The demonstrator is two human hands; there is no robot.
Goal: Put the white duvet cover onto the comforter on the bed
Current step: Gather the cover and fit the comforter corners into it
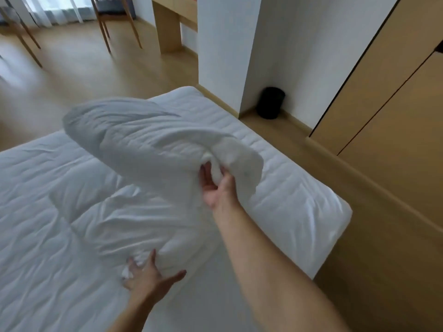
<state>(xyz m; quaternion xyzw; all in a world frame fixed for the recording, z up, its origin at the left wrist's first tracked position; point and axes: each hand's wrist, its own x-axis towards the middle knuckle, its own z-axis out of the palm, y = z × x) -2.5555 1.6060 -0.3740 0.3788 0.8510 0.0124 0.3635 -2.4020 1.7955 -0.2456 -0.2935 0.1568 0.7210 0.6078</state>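
Head cam, only view. My right hand (217, 188) is up over the bed (294, 195), fingers curled tight round a bunched corner of the comforter (134, 140). It arches from that grip out to the far left, blurred. My left hand (146, 277) sits low at the near edge, fingers splayed and pressing on the same heap, with a bit of cloth bunched between them. It's a press more than a grip, afaict.

The thinner creased sheet spread flat on the left is the duvet cover (36, 224), I reckon. Everything is white on white, so I can't tell exactly where one ends and the other starts.

Risks:
- The right grip is on a small wad. The bulk could yank it free mid-swing and dump the lot.
- The right side of the bed is bare, so the comforter could slide off to the floor, toward the black bin (271, 103).
- I could grab the wrong layer or corner, which means a twisted fill inside the cover.

Materials: the comforter is puffy and soft, w/ faint stitched channels. The cover looks limp and smooth, w/ fine wrinkles. The mattress top is ribbed quilting w/ rounded corners.
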